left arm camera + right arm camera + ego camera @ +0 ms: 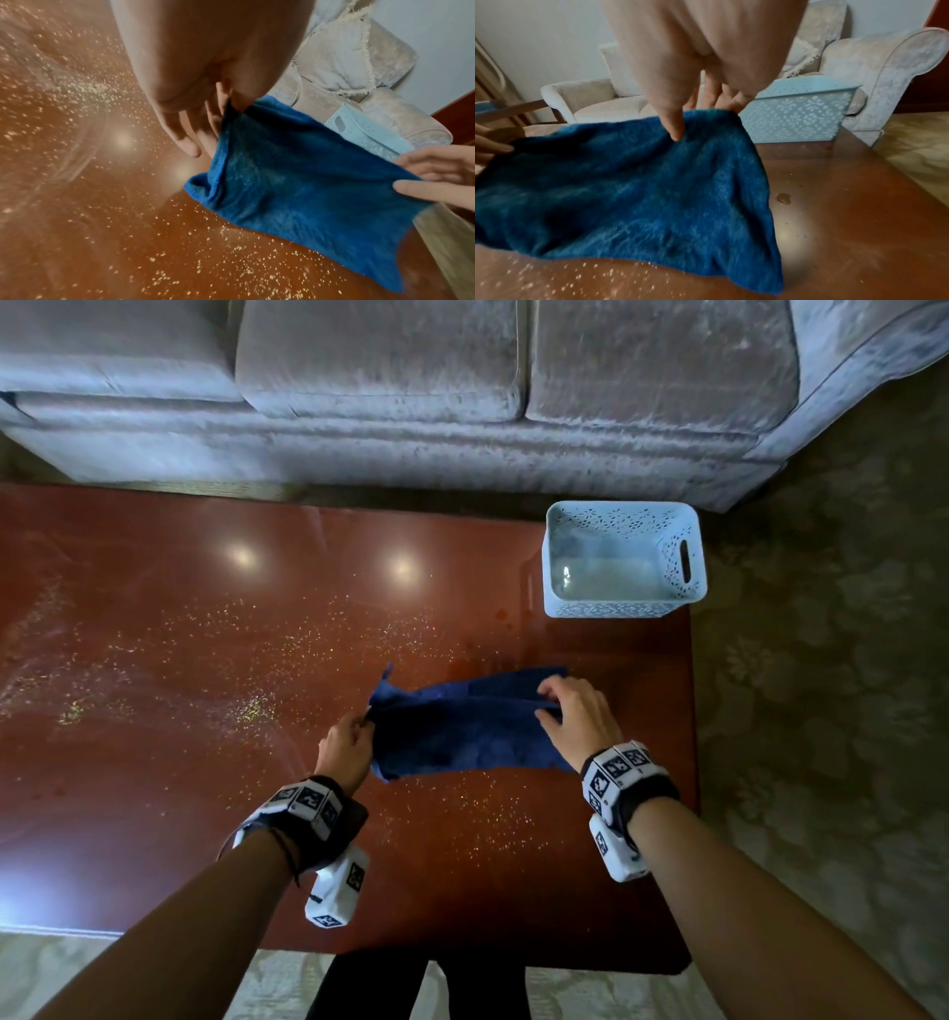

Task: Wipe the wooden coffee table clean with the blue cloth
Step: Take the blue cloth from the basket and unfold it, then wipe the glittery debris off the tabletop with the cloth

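The cloth [464,726] hangs stretched between both hands over the near right part of the bench [154,588], its lower edge at or just above the surface. The left hand [345,746] pinches the cloth's left edge between thumb and fingers [185,140]; the right hand [577,719] grips the right edge, thumb on top and fingers curled behind.

This looks like shaping the cloth before a stroke. To do it well, fold it into a flat pad, lay it down at the edge of the crumbs [267,706], and press with a flat palm. Then sweep the specks in one direction toward a single heap, not back and forth, so they do not scatter off onto the carpet [821,660].

The head view shows the whole spread: crumbs across the middle and left, a cloudy smear at far left, and the basket [624,559] at the far right corner. Only the right wrist view shows a droplet [783,198] on the wood just right of the cloth. The left wrist view shows the crumbs thickest on the far left.
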A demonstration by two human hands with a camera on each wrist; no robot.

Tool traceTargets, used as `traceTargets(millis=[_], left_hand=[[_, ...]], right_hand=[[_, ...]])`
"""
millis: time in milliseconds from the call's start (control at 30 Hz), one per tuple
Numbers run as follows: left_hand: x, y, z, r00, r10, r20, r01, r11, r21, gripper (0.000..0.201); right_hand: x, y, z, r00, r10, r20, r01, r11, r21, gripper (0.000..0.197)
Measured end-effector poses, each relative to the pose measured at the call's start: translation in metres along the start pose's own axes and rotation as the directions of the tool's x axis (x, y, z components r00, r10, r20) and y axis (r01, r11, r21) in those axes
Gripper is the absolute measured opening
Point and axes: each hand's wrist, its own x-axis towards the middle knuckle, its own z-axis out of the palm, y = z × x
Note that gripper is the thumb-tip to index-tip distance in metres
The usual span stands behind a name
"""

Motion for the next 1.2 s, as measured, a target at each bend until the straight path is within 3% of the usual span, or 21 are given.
traceTargets(millis=[67,133,233,333,433,567,733,933,1000,1100,1200], left_hand=[[0.008,-0.003,0.012,1.0,-0.025,0.001,0.025,1.0,-0.01,0.037],[0.014,-0.005,0.023,0.996,0.082,-0.021,-0.08,0.992,0.096,0.052],[0.017,-0.003,0.045,0.922,0.381,0.072,-0.374,0.823,0.428,0.051],[0.023,0.002,0.068,0.83,0.475,0.291,-0.556,0.669,0.493,0.052],[0.036,-0.001,0.085,0.832,0.385,0.399,-0.554,0.606,0.571,0.072],[0.042,-0.011,0.097,0.843,0.313,0.436,-0.537,0.472,0.699,0.077],[0.029,-0.029,0.11,0.841,0.341,0.42,-0.538,0.441,0.719,0.077],[0.005,-0.036,0.115,0.831,0.349,0.433,-0.552,0.421,0.719,0.076],[0.005,-0.034,0.115,0.838,0.342,0.425,-0.542,0.427,0.724,0.078],[0.008,-0.034,0.114,0.837,0.343,0.425,-0.542,0.428,0.723,0.08],[0.007,-0.037,0.118,0.826,0.361,0.434,-0.558,0.41,0.721,0.079]], right_hand=[[0.007,-0.001,0.012,1.0,-0.026,-0.01,0.024,0.989,-0.143,0.044],[0.005,-0.002,0.026,0.998,-0.046,0.039,0.052,0.983,-0.177,0.043],[-0.001,0.0,0.053,0.975,-0.054,0.217,0.093,0.98,-0.176,0.034],[-0.001,0.005,0.077,0.936,-0.011,0.352,0.085,0.977,-0.196,0.049],[0.006,0.01,0.091,0.934,-0.026,0.355,0.107,0.971,-0.212,0.063],[0.002,0.017,0.104,0.942,-0.045,0.332,0.141,0.952,-0.271,0.07],[-0.018,0.024,0.115,0.962,-0.042,0.27,0.114,0.959,-0.26,0.066],[-0.037,0.021,0.106,0.974,-0.003,0.229,0.053,0.976,-0.211,0.045],[-0.032,0.017,0.103,0.977,0.006,0.215,0.049,0.967,-0.248,0.051],[-0.023,0.02,0.105,0.971,0.006,0.239,0.066,0.954,-0.292,0.076],[-0.028,0.027,0.113,0.96,-0.022,0.278,0.105,0.952,-0.288,0.076]])
